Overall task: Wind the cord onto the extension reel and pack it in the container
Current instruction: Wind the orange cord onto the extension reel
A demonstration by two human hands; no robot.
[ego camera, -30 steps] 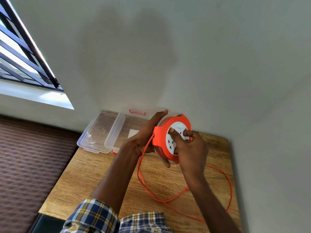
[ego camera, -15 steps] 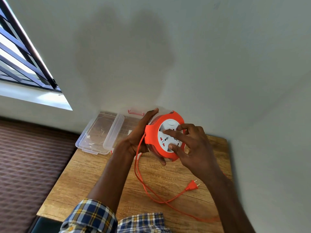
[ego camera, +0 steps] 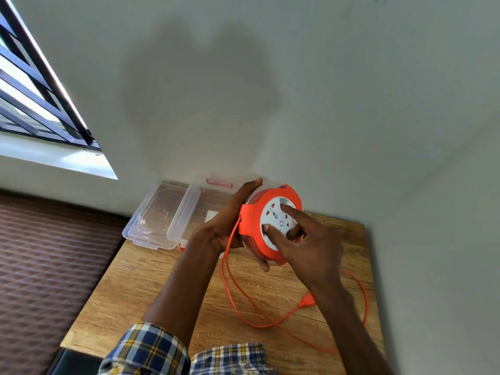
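Note:
I hold an orange extension reel (ego camera: 253,224) with a white socket face above the wooden table (ego camera: 151,280). My left hand (ego camera: 230,217) grips its back and rim from the left. My right hand (ego camera: 305,239) presses its fingers on the white face. An orange cord (ego camera: 232,288) drops from the reel's left side, loops over the table and ends in an orange plug (ego camera: 307,301) partly hidden by my right forearm. A clear plastic container (ego camera: 186,212) with a red latch stands behind the reel against the wall.
The container's clear lid (ego camera: 151,215) lies to its left, overhanging the table's left edge. Grey walls close in the table at the back and right. A barred window (ego camera: 35,104) is at upper left. Brown patterned floor lies left of the table.
My right hand's fingers have turned round on the white face. The loose cord on the table has grown shorter and the plug has slid in closer to my right forearm.

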